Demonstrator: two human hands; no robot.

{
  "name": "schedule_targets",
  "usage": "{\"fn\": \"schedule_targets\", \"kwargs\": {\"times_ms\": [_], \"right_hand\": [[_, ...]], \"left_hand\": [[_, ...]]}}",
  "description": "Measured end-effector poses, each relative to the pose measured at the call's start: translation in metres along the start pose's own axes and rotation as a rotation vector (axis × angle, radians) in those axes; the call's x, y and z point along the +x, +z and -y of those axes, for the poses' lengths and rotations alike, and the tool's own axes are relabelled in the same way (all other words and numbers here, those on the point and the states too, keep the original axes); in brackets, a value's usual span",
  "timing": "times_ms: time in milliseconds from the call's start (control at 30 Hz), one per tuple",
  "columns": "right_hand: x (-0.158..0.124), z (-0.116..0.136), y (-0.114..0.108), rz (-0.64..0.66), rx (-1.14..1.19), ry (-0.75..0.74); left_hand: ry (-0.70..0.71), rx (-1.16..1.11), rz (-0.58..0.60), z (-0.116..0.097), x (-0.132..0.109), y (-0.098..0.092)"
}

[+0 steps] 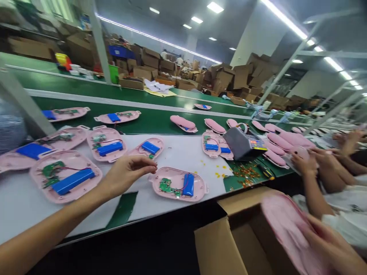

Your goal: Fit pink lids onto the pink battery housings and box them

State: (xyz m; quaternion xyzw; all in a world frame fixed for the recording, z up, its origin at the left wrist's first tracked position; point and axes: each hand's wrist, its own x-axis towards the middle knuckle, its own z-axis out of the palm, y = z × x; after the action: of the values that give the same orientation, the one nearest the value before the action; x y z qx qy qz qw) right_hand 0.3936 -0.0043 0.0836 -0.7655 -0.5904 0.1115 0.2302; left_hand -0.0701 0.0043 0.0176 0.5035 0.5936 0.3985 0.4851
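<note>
My left hand (123,173) hovers at the left end of an open pink shell (177,194), its thumb and fingers drawn together in a pinch. Whatever lies between those fingertips is too small to make out. In that shell sit a green circuit board (165,185), thin wires and a blue battery (188,185). At the lower right, my right hand (335,244) grips a pink padded cover (286,229), blurred by motion, above an open cardboard box (218,244). Left of my left hand lies another open shell (97,177) with a blue battery (73,181).
More pink shells (114,117) line the green bench (149,124). A grey device with a display (243,143) stands beyond the box, near small orange pieces (246,173) and a screwdriver (266,172). Co-workers' hands (305,160) work at the right. A post (100,42) rises at left.
</note>
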Motion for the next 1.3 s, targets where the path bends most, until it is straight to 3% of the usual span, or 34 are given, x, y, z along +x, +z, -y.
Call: {"fn": "schedule_targets", "kwargs": {"times_ms": [67, 167, 300, 400, 533, 600, 667, 733, 833, 900, 1067, 1200, 1300], "right_hand": [[-0.004, 0.024, 0.016, 0.214, 0.191, -0.034], [0.018, 0.079, 0.072, 0.465, 0.606, -0.056], [0.032, 0.147, 0.153, 0.549, 0.98, 0.096], [0.022, 0.172, 0.182, 0.525, 1.03, 0.151], [-0.008, 0.197, 0.182, 0.275, 0.826, -0.104], [-0.024, 0.208, 0.176, 0.215, 0.771, -0.216], [-0.035, 0.212, 0.174, 0.181, 0.775, -0.241], [-0.04, 0.21, 0.176, 0.128, 0.768, -0.216], [-0.04, 0.203, 0.185, 0.05, 0.784, -0.107], [-0.041, 0.202, 0.19, 0.07, 0.944, 0.004], [-0.055, 0.211, 0.197, 0.295, 1.371, 0.252], [-0.066, 0.205, 0.206, 0.392, 1.405, 0.322], [-0.06, 0.19, 0.205, 0.44, 1.304, 0.287]], "left_hand": [[0.065, 0.027, 0.041, -0.006, 0.006, 0.003], [0.065, -0.113, 0.159, -0.01, 0.006, 0.01], [0.057, -0.262, 0.123, -0.006, 0.0, 0.02], [0.055, -0.189, 0.006, -0.005, -0.005, 0.03], [0.282, 0.117, -0.195, -0.005, -0.009, 0.044], [0.394, 0.306, -0.324, -0.003, -0.009, 0.049], [0.411, 0.415, -0.4, 0.001, -0.01, 0.051], [0.424, 0.4, -0.352, 0.003, -0.01, 0.049], [0.451, 0.252, -0.166, 0.003, -0.009, 0.047], [0.387, 0.113, -0.159, 0.003, -0.007, 0.047], [0.236, -0.143, -0.377, 0.008, -0.004, 0.061], [0.243, -0.171, -0.46, 0.015, -0.005, 0.069], [0.162, -0.268, -0.491, 0.021, -0.005, 0.07]]}}
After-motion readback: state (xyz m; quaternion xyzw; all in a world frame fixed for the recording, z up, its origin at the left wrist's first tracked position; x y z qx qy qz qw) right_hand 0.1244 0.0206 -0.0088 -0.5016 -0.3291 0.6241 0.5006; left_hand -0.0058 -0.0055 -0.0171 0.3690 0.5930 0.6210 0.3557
